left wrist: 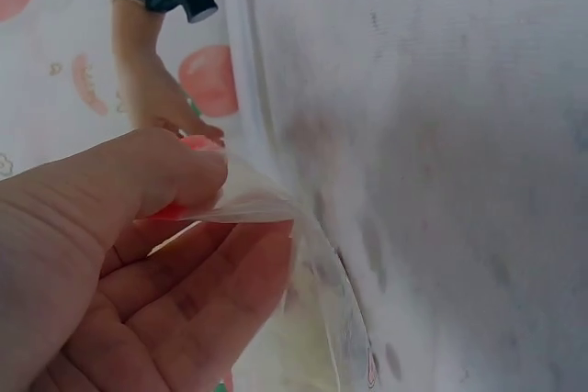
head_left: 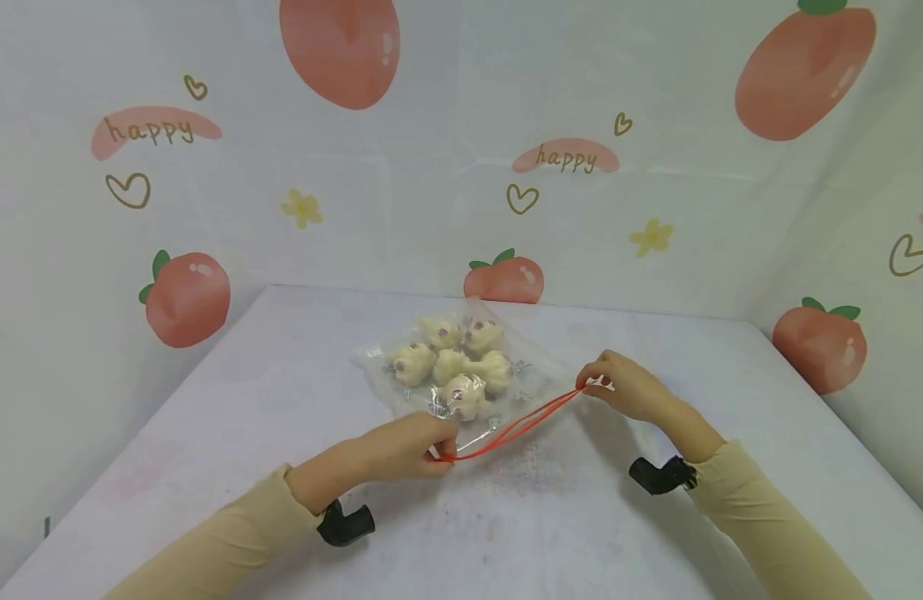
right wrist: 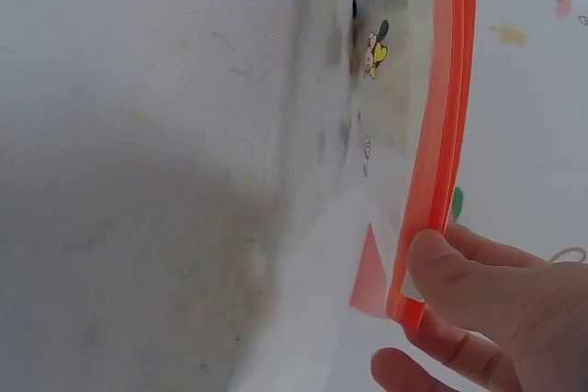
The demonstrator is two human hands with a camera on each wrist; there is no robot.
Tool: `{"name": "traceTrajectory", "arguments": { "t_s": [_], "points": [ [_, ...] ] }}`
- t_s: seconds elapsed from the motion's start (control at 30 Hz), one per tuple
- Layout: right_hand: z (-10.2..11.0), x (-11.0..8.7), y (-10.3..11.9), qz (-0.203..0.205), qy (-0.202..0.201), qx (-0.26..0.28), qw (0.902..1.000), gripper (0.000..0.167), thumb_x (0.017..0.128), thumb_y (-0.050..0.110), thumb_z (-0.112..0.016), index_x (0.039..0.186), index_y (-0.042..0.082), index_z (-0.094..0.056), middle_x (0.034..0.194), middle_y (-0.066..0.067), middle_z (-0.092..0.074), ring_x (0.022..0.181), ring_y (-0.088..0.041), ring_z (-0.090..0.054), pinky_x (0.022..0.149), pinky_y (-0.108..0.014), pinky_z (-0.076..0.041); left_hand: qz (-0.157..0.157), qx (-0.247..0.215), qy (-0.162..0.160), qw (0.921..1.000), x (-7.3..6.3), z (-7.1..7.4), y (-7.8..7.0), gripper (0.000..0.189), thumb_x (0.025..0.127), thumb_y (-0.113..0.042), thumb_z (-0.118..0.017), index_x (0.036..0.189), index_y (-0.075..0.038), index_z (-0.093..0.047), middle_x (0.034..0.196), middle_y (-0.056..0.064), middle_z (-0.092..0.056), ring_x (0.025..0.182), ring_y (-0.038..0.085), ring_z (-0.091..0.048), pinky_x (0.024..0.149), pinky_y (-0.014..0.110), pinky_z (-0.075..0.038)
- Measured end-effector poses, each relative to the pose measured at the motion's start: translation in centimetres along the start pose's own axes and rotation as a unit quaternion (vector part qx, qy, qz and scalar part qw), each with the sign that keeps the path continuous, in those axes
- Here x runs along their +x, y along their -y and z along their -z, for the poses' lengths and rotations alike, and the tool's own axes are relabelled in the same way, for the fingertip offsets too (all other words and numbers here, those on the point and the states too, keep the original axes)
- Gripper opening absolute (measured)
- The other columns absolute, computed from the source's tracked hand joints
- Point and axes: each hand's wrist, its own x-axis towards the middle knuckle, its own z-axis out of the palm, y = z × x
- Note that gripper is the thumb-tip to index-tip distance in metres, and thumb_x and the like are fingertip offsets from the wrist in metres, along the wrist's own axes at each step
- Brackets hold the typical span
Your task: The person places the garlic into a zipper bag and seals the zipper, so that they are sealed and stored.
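Note:
A clear plastic zip bag [head_left: 540,367] with small printed figures lies on the table, several white garlic bulbs [head_left: 414,364] with purplish marks inside it. Along its near edge runs a red zip strip [head_left: 523,425], the edge raised between the hands. My left hand [head_left: 405,446] pinches the near-left corner of that edge; in the left wrist view, the thumb presses the clear film [left wrist: 253,207] from above with fingers beneath. At the other end, my right hand [head_left: 630,389] pinches the red strip's corner between thumb and fingers, as the right wrist view shows up close.
The bag rests on a white tabletop [head_left: 281,367] with faint smudges. Behind it hangs a white backdrop [head_left: 416,200] printed with red fruit, hearts and "happy". A black angled piece is strapped at each wrist, the left one [head_left: 345,525] low over the table.

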Motion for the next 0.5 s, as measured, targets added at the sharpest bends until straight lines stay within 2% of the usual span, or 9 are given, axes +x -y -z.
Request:
{"name": "traceTrajectory", "arguments": {
  "t_s": [0.27, 0.5],
  "points": [
    [-0.4, 0.2, 0.0, -0.009, 0.029, 0.011, 0.9995, 0.011, 0.085, 0.006, -0.065, 0.088, 0.017, -0.068, 0.087, -0.007, -0.057, 0.081, -0.023, -0.059, 0.071, -0.033, -0.050, 0.011, 0.022, 0.034, 0.9991, 0.1, -0.3, -0.2, 0.017, 0.082, -0.003, -0.064, 0.070, -0.009, -0.053, 0.068, -0.006, -0.051, 0.066, 0.001, -0.042, 0.063, 0.012, -0.039],
    [-1.1, 0.5, -0.3, -0.009, 0.029, 0.053, 0.9981, 0.009, 0.085, 0.003, -0.063, 0.089, 0.009, -0.068, 0.085, -0.011, -0.062, 0.081, -0.026, -0.056, 0.067, -0.031, -0.048, -0.003, 0.041, 0.056, 0.9976, 0.4, -0.6, -0.1, 0.015, 0.081, -0.001, -0.062, 0.072, -0.006, -0.051, 0.068, -0.002, -0.048, 0.064, 0.001, -0.035, 0.061, 0.013, -0.033]
  ]
}}
